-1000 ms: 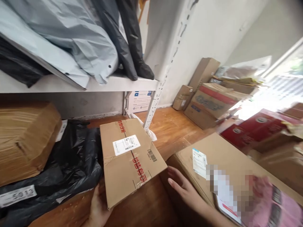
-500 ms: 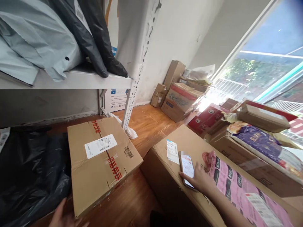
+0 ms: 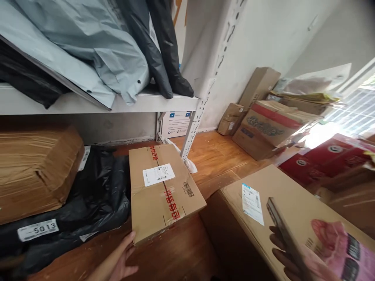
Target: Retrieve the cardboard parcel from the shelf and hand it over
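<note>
A cardboard box (image 3: 152, 199) with red printed tape and a white label (image 3: 158, 174) lies on the floor beside the shelf post. At its near left corner is my left hand (image 3: 118, 259), fingers apart, the fingertips touching the edge. My right hand (image 3: 313, 261) is wrapped round a smartphone (image 3: 283, 230), tilted with its back towards the left and its screen out of sight. Beneath the phone stands a large cardboard box (image 3: 231, 218) bearing a shipping label (image 3: 252, 203) and a pink printed package (image 3: 342, 244).
Left of the taped box lie a black plastic parcel (image 3: 99, 191) and a brown wrapped carton (image 3: 32, 168). A white metal shelf (image 3: 140, 104) above carries grey and black bags (image 3: 96, 50). Stacked cartons (image 3: 263, 125) and red boxes (image 3: 328, 156) stand along the wall and window.
The view has turned left. My left hand has come up to the taped box's near corner. My right hand has tilted the phone, turning its screen away from view.
</note>
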A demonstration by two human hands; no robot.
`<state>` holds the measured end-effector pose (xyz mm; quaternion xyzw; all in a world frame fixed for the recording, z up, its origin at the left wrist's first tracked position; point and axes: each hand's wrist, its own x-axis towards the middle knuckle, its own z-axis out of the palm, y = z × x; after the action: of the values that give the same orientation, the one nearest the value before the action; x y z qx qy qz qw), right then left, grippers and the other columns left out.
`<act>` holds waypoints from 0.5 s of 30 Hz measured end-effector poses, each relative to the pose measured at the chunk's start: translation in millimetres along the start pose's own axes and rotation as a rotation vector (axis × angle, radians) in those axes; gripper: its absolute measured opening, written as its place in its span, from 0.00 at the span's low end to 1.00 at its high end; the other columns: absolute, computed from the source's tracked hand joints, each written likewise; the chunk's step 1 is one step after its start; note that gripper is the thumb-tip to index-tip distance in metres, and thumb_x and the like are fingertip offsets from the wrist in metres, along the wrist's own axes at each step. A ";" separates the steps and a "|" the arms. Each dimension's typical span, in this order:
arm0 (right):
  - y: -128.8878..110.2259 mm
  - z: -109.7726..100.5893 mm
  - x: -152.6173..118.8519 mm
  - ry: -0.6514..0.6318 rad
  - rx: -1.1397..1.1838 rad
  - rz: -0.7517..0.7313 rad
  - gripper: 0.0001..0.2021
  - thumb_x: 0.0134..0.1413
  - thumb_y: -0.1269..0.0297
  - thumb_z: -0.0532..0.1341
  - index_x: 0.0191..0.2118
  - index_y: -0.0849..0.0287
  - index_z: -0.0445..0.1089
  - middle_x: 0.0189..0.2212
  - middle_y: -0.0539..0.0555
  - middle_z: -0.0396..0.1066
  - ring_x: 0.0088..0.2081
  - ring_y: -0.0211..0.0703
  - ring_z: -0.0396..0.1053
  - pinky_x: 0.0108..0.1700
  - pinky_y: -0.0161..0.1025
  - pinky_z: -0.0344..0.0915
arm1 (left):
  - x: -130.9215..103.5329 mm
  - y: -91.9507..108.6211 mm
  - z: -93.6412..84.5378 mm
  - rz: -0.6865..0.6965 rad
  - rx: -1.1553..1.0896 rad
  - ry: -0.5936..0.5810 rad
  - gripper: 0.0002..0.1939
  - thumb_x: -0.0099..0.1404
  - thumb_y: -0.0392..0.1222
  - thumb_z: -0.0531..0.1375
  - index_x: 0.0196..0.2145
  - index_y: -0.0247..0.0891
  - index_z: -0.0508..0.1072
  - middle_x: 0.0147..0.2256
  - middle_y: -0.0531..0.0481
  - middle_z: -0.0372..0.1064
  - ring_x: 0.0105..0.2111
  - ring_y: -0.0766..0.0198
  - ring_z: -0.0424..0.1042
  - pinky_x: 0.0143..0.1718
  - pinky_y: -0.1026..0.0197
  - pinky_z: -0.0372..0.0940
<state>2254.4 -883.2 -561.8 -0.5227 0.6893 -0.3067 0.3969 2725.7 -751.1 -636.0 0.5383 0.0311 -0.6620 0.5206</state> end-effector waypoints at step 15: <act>-124.0 137.6 -24.4 -1.028 1.090 0.209 0.35 0.43 0.38 0.64 0.55 0.52 0.69 0.46 0.55 0.78 0.45 0.49 0.76 0.51 0.44 0.71 | 21.7 -59.7 10.9 -0.019 0.125 -0.255 0.39 0.51 0.61 0.69 0.57 0.43 0.69 0.60 0.41 0.65 0.64 0.44 0.57 0.64 0.40 0.56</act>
<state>2436.4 -893.7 -520.7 -0.2614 0.2140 -0.2824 0.8978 2677.8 -744.6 -678.6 0.4808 -0.0715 -0.7305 0.4797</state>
